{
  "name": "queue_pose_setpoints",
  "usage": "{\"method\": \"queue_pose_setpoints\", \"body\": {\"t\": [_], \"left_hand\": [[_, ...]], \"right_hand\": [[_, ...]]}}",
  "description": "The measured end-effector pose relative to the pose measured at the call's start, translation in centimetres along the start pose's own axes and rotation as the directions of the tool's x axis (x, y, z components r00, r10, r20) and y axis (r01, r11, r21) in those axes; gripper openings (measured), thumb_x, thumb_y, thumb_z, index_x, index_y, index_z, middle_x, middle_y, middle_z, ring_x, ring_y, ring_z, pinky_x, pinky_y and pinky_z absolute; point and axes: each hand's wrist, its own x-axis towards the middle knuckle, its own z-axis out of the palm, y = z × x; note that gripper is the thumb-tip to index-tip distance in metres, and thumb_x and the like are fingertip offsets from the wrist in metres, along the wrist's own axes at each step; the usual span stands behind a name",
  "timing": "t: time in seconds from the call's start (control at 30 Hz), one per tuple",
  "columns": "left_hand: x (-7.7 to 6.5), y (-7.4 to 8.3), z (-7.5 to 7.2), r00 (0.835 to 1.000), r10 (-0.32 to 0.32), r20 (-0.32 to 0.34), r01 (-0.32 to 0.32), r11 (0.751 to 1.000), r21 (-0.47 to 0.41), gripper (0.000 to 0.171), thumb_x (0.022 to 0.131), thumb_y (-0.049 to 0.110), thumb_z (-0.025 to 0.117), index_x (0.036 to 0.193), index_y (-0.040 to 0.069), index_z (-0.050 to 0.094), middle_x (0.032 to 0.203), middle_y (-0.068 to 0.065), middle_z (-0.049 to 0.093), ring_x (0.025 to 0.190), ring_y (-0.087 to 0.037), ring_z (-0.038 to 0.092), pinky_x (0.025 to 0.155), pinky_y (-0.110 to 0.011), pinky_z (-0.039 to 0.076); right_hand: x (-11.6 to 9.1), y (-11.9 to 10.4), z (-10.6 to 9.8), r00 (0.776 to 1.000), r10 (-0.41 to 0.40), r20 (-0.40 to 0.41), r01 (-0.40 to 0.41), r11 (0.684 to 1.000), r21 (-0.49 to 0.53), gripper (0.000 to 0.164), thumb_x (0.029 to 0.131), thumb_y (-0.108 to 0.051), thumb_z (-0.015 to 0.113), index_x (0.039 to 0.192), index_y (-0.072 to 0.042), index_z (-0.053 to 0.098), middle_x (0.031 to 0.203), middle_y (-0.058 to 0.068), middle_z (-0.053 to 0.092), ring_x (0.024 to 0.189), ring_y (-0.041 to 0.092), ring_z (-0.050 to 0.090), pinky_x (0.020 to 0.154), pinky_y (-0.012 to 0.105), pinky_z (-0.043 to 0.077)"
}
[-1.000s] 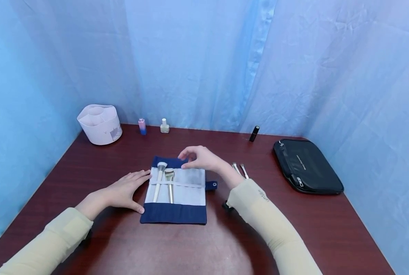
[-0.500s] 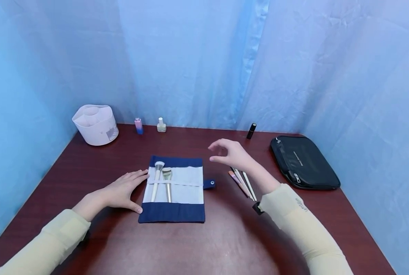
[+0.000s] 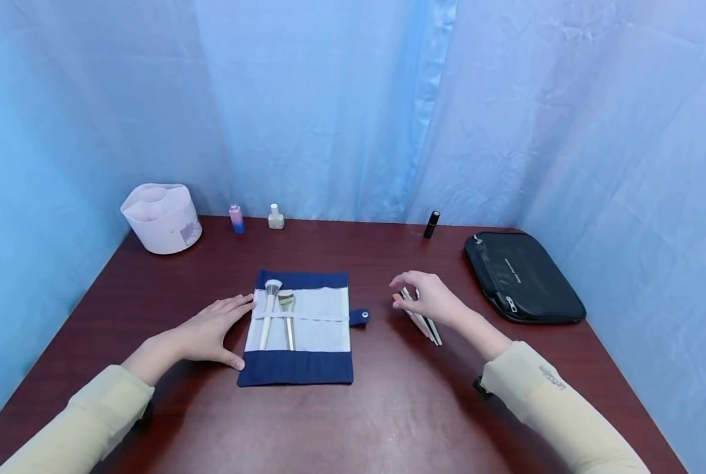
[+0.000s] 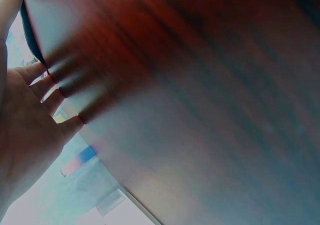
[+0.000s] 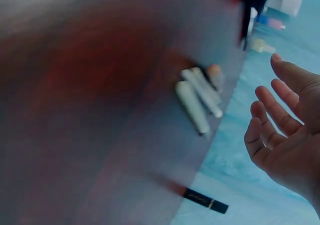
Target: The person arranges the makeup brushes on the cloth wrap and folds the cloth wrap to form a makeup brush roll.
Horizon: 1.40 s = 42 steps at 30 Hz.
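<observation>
A navy and white makeup brush roll (image 3: 323,336) lies unfolded in the head view, with a snap tab on its right side. In its left part sit a fluffy brush (image 3: 267,316) and a flat-tipped brush (image 3: 289,326), both tucked under a white band. My left hand (image 3: 213,329) rests at the roll's left edge, fingers spread. Over several loose makeup brushes (image 3: 434,332) right of the roll is my right hand (image 3: 430,301), thumb and fingers apart and loosely curved, partly covering them. In the right wrist view nothing lies between its fingers.
A white organizer (image 3: 160,224) stands at the back left, near a pink-and-blue tube (image 3: 236,219) and a nail polish bottle (image 3: 276,218). A black tube (image 3: 431,225) stands at the back, and a black zip case (image 3: 527,280) lies at the right.
My right hand has moved right from above the brush roll, then down over the loose brushes. The left hand keeps its place at the roll's edge.
</observation>
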Motion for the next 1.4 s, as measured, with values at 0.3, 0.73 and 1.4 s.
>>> {"method": "queue_pose_setpoints", "body": {"t": [0.3,0.73,1.4], "left_hand": [[0.1,-0.1,0.4,1.0,-0.017,-0.005,0.017,1.0,-0.004,0.117,0.06,0.071,0.071,0.147,0.005,0.031,0.155,-0.013,0.024,0.14,-0.036,0.022,0.11,-0.058,0.021],[0.0,0.2,0.2,1.0,-0.018,0.001,0.018,1.0,-0.009,0.114,0.062,0.07,0.072,0.146,0.004,0.031,0.154,-0.014,0.024,0.14,-0.038,0.022,0.11,-0.059,0.02],[0.0,0.1,0.2,0.999,-0.037,0.018,0.037,0.999,-0.019,0.116,0.061,0.07,0.072,0.147,0.006,0.029,0.155,-0.013,0.023,0.14,-0.037,0.021,0.11,-0.059,0.019]], "right_hand": [[-1.1,1.8,1.3,0.996,0.072,0.056,-0.07,0.997,-0.038,0.027,0.078,-0.019,0.078,0.101,-0.011,0.068,0.08,-0.002,0.063,0.064,0.008,0.051,0.057,0.022,0.044],[-1.0,1.7,2.5,0.995,0.077,0.06,-0.072,0.995,-0.07,0.014,0.081,-0.014,0.074,0.094,-0.014,0.068,0.071,-0.008,0.058,0.06,0.006,0.048,0.055,0.022,0.043],[0.6,-2.5,0.5,1.0,0.024,0.008,-0.025,0.999,0.045,0.02,0.083,-0.015,0.072,0.102,-0.017,0.066,0.077,-0.008,0.06,0.067,0.008,0.055,0.06,0.023,0.05]]}}
